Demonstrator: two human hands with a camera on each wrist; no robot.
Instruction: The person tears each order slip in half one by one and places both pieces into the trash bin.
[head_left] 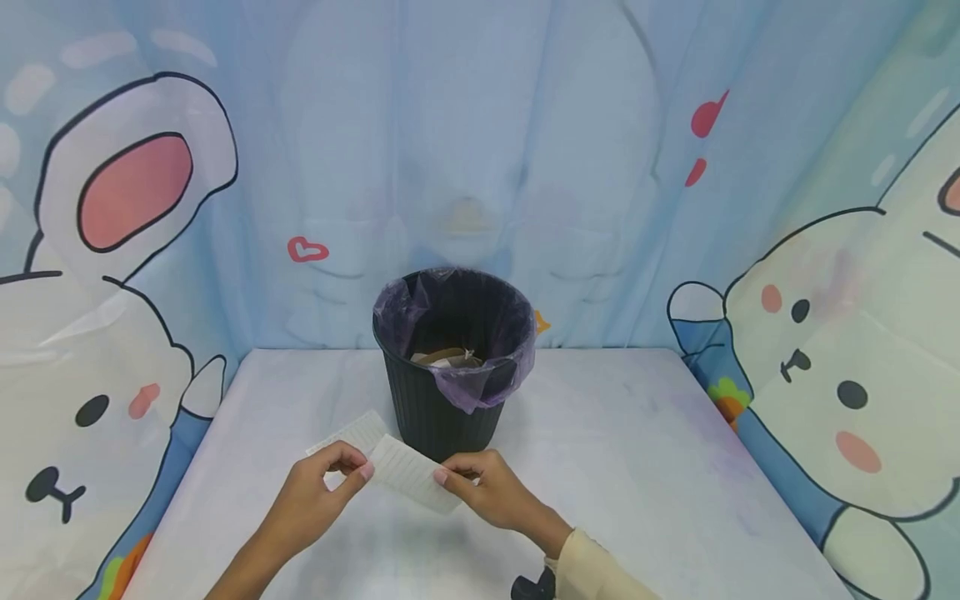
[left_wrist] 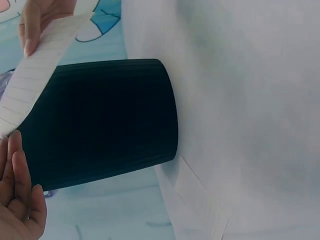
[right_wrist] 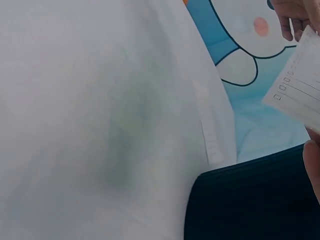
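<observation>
A white sheet of lined note paper (head_left: 414, 473) is held in front of the bin, slanting down to the right. Small checkboxes show along one edge of this sheet (right_wrist: 295, 82) in the right wrist view. My left hand (head_left: 318, 487) pinches its left end between thumb and forefinger. At the other end, my right hand (head_left: 491, 492) grips the paper with the thumb on top. A second lined sheet (head_left: 365, 429) lies on the table behind my left hand, beside the bin, partly covered by the hand and the held sheet.
A black ribbed trash bin (head_left: 442, 417) stands at the table's back, lined with a purple plastic bag (head_left: 480, 387). Some brownish and pale scraps (head_left: 453, 358) lie inside it. A blue curtain (head_left: 465, 125) with cartoon rabbits encloses the white table (head_left: 600, 467) at the back and sides.
</observation>
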